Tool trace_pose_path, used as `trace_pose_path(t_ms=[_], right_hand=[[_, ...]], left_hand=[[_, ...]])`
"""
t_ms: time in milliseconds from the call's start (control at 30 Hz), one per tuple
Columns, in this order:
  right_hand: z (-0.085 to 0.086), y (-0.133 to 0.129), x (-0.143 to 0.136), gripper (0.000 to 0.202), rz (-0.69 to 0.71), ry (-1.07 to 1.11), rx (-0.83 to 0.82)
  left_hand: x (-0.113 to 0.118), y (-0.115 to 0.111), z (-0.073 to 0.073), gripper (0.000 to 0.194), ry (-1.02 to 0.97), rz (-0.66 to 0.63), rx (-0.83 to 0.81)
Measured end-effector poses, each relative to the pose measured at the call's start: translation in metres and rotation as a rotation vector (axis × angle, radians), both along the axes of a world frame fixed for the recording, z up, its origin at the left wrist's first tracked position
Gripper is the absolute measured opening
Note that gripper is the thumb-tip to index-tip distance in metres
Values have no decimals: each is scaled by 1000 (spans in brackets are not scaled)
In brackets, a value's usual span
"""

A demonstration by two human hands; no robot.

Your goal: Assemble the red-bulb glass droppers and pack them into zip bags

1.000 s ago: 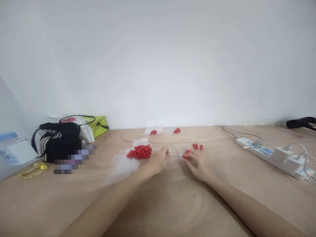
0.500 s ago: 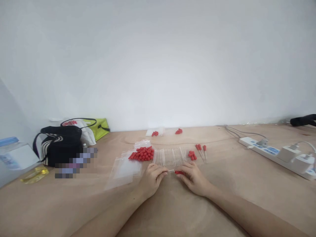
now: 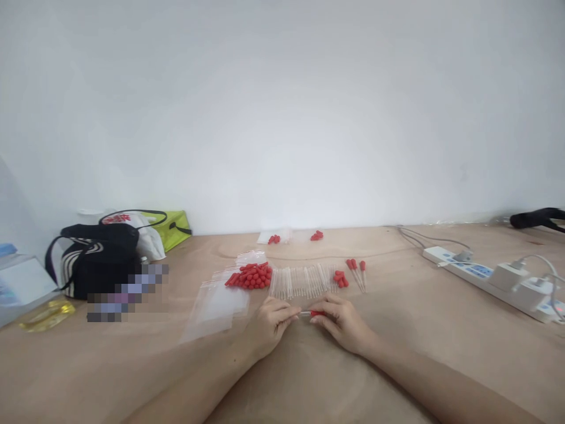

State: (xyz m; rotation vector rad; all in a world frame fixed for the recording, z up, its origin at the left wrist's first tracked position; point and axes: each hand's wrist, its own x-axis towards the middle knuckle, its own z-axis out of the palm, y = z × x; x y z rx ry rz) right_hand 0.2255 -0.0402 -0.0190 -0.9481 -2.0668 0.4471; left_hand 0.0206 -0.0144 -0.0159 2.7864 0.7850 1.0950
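Observation:
Between finger and thumb, my left hand (image 3: 274,323) pinches a clear dropper tube (image 3: 305,314). My right hand (image 3: 339,321) is closed on a red rubber bulb (image 3: 316,313), whose open end meets the tube's end; how far the tube sits inside is hidden. Just beyond my hands lies a row of clear tubes (image 3: 302,281). A large heap of red bulbs (image 3: 251,275) is to its left, and a small group of red bulbs (image 3: 341,279) to its right. Further right lie 3 droppers (image 3: 356,272) with red bulbs fitted on their tubes.
Clear zip bags (image 3: 218,303) lie left of the heap. Near the wall are small bags with red bulbs (image 3: 273,239). A black bag (image 3: 101,265) and a green bag (image 3: 174,229) stand at the left. A white power strip (image 3: 477,271) with plugged-in chargers lies at the right.
The tube and the red bulb have come together; a gap showed between them before. The whole view has shifted slightly.

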Motion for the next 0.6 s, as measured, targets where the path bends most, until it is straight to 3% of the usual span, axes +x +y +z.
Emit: trace_pose_path(t_ms=[467,600], right_hand=[[-5,1,3,20,42,-110,214],[-3,-2,3,16,-9,-200,260]], left_hand=[[2,-4,-2,23,27,-78,53],[4,-7,-2,23,38,-63,106]])
